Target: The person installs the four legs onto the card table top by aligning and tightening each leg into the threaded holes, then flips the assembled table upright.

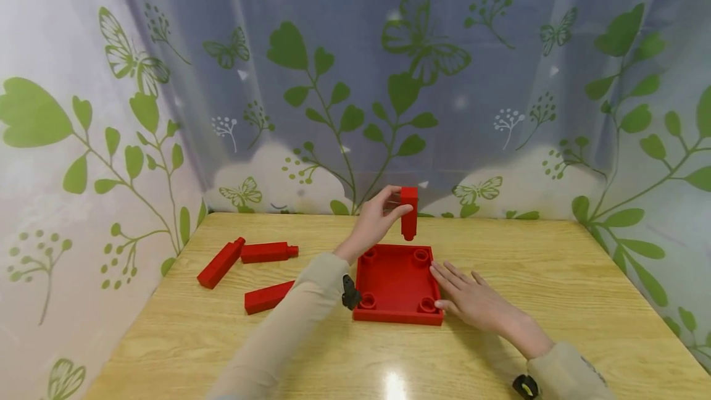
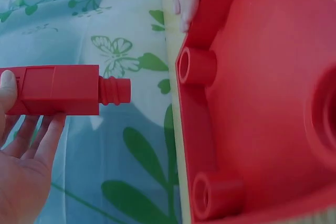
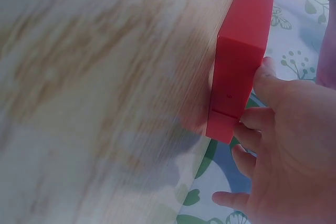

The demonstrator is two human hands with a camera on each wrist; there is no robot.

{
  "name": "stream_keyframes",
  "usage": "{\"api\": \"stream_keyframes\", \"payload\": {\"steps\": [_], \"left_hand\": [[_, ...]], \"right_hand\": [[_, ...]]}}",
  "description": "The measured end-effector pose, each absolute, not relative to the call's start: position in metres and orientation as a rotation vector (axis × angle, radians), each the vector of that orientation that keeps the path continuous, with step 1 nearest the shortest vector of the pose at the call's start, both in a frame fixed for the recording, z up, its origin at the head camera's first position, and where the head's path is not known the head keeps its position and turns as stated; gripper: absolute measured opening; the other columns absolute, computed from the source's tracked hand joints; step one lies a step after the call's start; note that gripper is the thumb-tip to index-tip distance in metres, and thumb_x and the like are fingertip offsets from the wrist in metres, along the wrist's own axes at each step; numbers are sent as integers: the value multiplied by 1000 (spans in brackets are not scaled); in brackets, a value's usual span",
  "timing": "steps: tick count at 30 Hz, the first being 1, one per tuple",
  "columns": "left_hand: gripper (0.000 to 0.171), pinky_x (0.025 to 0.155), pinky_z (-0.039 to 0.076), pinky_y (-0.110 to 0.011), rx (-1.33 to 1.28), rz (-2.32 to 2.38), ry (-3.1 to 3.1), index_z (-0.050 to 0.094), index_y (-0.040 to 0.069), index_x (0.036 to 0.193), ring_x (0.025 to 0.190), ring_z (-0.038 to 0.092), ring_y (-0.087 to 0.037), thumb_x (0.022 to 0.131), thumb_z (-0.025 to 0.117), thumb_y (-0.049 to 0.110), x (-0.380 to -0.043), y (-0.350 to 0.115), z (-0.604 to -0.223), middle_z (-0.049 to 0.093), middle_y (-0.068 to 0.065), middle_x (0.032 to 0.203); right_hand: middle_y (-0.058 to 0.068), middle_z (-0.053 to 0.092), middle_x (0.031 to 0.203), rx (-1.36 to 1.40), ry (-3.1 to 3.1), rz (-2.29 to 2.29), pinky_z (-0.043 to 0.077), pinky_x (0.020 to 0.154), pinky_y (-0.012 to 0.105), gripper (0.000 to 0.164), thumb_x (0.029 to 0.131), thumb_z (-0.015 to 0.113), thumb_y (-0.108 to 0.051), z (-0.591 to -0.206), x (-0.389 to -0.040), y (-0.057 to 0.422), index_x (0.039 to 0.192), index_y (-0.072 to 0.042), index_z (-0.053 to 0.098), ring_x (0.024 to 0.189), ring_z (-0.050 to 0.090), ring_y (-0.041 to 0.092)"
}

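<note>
A red square leg with a threaded end [image 2: 60,90] is pinched between the thumb and fingers of my left hand [image 1: 378,221]. It hangs upright, thread down, above the far right part of a shallow red square tray-like top [image 1: 394,279]. Round sockets stand in that top's corners, among them the far right socket [image 1: 420,256]. My right hand [image 1: 478,301] lies along the right side of the top, its fairly straight fingers touching the outer wall; the right wrist view shows the thumb and fingertips against the red side wall [image 3: 233,72].
Three more red legs lie on the wooden table to the left: one slanted leg [image 1: 220,263], one leg [image 1: 265,252] beside it, and a nearer leg [image 1: 266,298] partly covered by my left sleeve. A patterned curtain [image 1: 355,110] hangs behind the table's far edge.
</note>
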State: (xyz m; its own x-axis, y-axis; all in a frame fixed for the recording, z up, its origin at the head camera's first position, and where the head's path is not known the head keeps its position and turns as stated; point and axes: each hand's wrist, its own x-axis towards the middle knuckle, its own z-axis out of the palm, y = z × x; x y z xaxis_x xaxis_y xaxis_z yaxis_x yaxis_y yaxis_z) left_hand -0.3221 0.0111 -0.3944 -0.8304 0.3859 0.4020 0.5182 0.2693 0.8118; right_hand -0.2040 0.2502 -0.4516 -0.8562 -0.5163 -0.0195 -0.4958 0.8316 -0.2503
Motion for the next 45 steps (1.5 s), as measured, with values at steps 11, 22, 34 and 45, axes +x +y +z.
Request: {"api": "stream_keyframes", "payload": {"steps": [11,22,34,45], "left_hand": [[43,103,51,-35,-789,-1737,-2456,55,8,138,119,63,-27,99,68,23,-322,33,-413,65,-11,129],[46,104,52,-41,-792,-1738,-2513,54,8,140,121,62,-29,100,67,26,-317,39,-427,63,-12,132],[49,92,58,-30,-823,-1716,-2569,52,8,141,123,62,-27,99,68,27,-317,45,-439,62,-11,134],[46,101,53,-35,-798,-1599,-2603,55,8,137,120,63,-25,99,68,31,-312,47,-432,65,-9,130]], "right_hand": [[17,29,164,-814,2923,-367,24,111,74,69,106,48,-45,-454,-206,248,158,-4,32,150,26,40],[18,29,164,-797,2925,-400,24,111,75,68,105,51,-42,-453,-204,248,158,-2,33,150,26,41],[19,30,163,-799,2926,-437,25,110,75,66,105,51,-40,-451,-201,246,157,-1,34,149,27,42],[18,29,164,-785,2923,-462,23,111,76,68,105,51,-42,-456,-203,248,158,-3,33,150,25,42]]}}
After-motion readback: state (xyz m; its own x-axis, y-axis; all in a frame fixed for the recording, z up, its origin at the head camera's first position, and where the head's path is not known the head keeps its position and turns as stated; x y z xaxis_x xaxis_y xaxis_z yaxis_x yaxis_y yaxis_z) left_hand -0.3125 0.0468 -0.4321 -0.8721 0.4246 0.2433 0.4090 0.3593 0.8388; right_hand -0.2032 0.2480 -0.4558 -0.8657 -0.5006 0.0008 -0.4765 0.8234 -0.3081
